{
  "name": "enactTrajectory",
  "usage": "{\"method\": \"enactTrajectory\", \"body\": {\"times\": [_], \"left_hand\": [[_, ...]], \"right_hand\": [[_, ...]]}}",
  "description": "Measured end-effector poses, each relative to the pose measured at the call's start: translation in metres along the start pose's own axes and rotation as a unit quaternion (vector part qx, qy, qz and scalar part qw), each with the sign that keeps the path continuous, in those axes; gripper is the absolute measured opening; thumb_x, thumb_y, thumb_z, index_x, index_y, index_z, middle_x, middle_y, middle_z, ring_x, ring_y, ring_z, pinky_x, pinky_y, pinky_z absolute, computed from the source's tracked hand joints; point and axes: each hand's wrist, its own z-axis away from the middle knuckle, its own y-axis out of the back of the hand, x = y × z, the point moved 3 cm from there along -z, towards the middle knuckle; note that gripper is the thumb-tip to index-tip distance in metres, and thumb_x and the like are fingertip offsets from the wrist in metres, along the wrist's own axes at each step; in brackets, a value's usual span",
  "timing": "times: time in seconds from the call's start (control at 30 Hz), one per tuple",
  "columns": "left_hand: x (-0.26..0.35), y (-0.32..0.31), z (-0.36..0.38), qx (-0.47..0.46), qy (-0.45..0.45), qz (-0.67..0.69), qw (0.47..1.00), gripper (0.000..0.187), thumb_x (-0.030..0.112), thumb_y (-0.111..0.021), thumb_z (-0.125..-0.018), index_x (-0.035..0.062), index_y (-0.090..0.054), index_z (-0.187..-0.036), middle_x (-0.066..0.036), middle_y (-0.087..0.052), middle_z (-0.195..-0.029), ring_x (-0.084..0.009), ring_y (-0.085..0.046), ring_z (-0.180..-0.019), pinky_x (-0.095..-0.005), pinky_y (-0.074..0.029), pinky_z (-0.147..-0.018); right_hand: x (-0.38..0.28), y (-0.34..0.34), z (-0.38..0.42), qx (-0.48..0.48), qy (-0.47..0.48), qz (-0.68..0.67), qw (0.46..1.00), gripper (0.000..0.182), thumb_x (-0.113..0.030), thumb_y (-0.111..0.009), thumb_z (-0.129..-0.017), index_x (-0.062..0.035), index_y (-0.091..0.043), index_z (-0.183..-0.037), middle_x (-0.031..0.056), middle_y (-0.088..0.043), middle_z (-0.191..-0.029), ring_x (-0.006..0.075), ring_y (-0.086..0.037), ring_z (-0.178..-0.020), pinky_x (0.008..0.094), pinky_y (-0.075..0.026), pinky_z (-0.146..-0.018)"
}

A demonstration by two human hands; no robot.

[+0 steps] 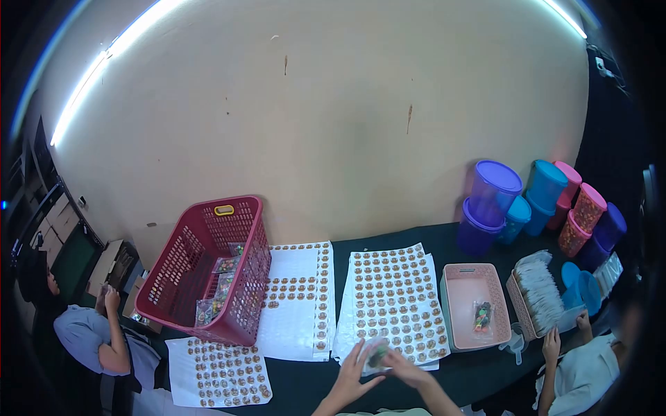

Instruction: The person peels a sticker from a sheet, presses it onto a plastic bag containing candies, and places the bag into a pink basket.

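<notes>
At the bottom middle of the frame, the person's left hand point(352, 378) and right hand point(406, 367) meet over a small clear packet point(377, 355). Both hands pinch the packet, fingers closed on its sides, with something dark and green inside it. The packet sits just over the near edge of a big sticker sheet point(392, 305), which is full of round brown stickers.

Left of it lies another sticker sheet point(300, 305) that is mostly bare white, and the two sheets almost touch. A red basket point(208, 270) stands tilted on the left, with a few little packets in it. Its low corner rests by a third sticker sheet point(220, 373) at the lower left.

To the right of the hands is a pink tray point(472, 305) with one small packet in it. Between the tray and the big sheet there is only a thin strip of dark table point(305, 385). The most open room is the dark table right beside the hands, along the bottom edge.

Tall tubs with lids point(541, 201) stand at the right by the wall. One other person point(90, 333) sits at the far left and another point(576, 367) at the lower right.
</notes>
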Motion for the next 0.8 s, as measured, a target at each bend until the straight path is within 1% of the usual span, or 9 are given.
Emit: {"method": "enactTrajectory", "body": {"times": [0.07, 0.17, 0.23, 0.3, 0.33, 0.37, 0.57, 0.67, 0.8], "left_hand": [[-0.005, -0.007, 0.001, 0.002, 0.000, 0.043, 0.999, 0.066, 0.025, -0.063, -0.075, 0.0003, -0.030, -0.127, -0.020, -0.033, -0.129, -0.0337, -0.035, -0.118, -0.0392, -0.031, -0.096], [-0.025, 0.006, 0.001, 0.089, 0.068, 0.140, 0.984, 0.045, 0.011, -0.051, -0.083, -0.0012, -0.036, -0.124, -0.019, -0.048, -0.116, -0.0245, -0.052, -0.103, -0.0322, -0.041, -0.086], [-0.054, 0.009, 0.008, 0.102, 0.198, 0.289, 0.931, 0.048, 0.009, -0.047, -0.085, 0.0008, -0.027, -0.128, -0.016, -0.051, -0.110, -0.0179, -0.055, -0.094, -0.0281, -0.045, -0.079], [-0.060, 0.024, 0.011, 0.200, 0.194, 0.343, 0.897, 0.056, 0.007, -0.045, -0.086, 0.0033, -0.013, -0.133, -0.015, -0.052, -0.103, -0.0148, -0.056, -0.086, -0.0263, -0.046, -0.073], [-0.070, 0.029, 0.014, 0.225, 0.181, 0.312, 0.905, 0.063, 0.006, -0.045, -0.086, 0.0048, -0.004, -0.134, -0.015, -0.053, -0.099, -0.0157, -0.056, -0.085, -0.0266, -0.046, -0.074], [-0.066, 0.038, 0.014, 0.239, 0.174, 0.347, 0.890, 0.060, 0.006, -0.045, -0.086, 0.0064, -0.008, -0.134, -0.017, -0.051, -0.103, -0.0157, -0.055, -0.086, -0.0263, -0.046, -0.075], [-0.079, 0.053, 0.025, 0.265, 0.216, 0.372, 0.863, 0.048, 0.005, -0.046, -0.085, 0.0084, -0.021, -0.126, -0.019, -0.046, -0.110, -0.0168, -0.051, -0.093, -0.0265, -0.044, -0.077], [-0.080, 0.049, 0.026, 0.306, 0.226, 0.473, 0.795, 0.043, 0.004, -0.048, -0.084, 0.0077, -0.027, -0.121, -0.018, -0.047, -0.110, -0.0169, -0.051, -0.094, -0.0273, -0.043, -0.080], [-0.088, 0.044, 0.022, 0.258, 0.223, 0.621, 0.706, 0.042, 0.002, -0.051, -0.081, 0.0083, -0.030, -0.117, -0.014, -0.048, -0.108, -0.0183, -0.052, -0.096, -0.0286, -0.044, -0.082]], "right_hand": [[0.011, -0.016, -0.005, 0.004, 0.014, 0.091, 0.996, 0.054, -0.030, -0.045, -0.088, -0.0109, -0.022, -0.134, 0.0103, -0.042, -0.121, 0.0191, -0.043, -0.109, 0.0360, -0.039, -0.088], [0.014, -0.022, -0.006, -0.030, -0.022, -0.053, 0.998, 0.056, -0.031, -0.046, -0.088, -0.0108, -0.022, -0.134, 0.0120, -0.040, -0.121, 0.0184, -0.042, -0.110, 0.0333, -0.038, -0.088], [0.022, -0.004, -0.020, -0.020, 0.035, 0.125, 0.991, 0.053, -0.031, -0.046, -0.088, -0.0095, -0.028, -0.132, 0.0116, -0.042, -0.120, 0.0192, -0.045, -0.103, 0.0296, -0.041, -0.083], [0.048, 0.015, -0.028, 0.055, 0.035, 0.217, 0.974, 0.050, -0.031, -0.053, -0.084, -0.0080, -0.038, -0.126, 0.0144, -0.044, -0.116, 0.0238, -0.049, -0.098, 0.0325, -0.042, -0.083], [0.060, 0.029, -0.028, 0.118, 0.015, 0.389, 0.914, 0.051, -0.028, -0.057, -0.080, -0.0075, -0.041, -0.123, 0.0150, -0.044, -0.115, 0.0269, -0.047, -0.099, 0.0364, -0.041, -0.083], [0.071, 0.040, -0.026, 0.176, -0.005, 0.546, 0.819, 0.051, -0.026, -0.062, -0.076, -0.0069, -0.044, -0.120, 0.0155, -0.044, -0.113, 0.0300, -0.046, -0.100, 0.0402, -0.040, -0.084], [0.120, 0.045, -0.001, 0.233, 0.061, 0.660, 0.712, 0.047, -0.015, -0.065, -0.068, -0.0077, -0.050, -0.112, 0.0141, -0.042, -0.113, 0.0315, -0.036, -0.110, 0.0447, -0.035, -0.084], [0.131, 0.045, 0.003, 0.235, 0.097, 0.641, 0.724, 0.039, -0.011, -0.062, -0.067, -0.0077, -0.054, -0.106, 0.0122, -0.046, -0.105, 0.0299, -0.040, -0.102, 0.0414, -0.036, -0.081], [0.133, 0.055, 0.002, 0.244, 0.123, 0.599, 0.753, 0.031, -0.011, -0.061, -0.068, -0.0066, -0.055, -0.098, 0.0112, -0.048, -0.099, 0.0280, -0.044, -0.095, 0.0387, -0.038, -0.077]]}}
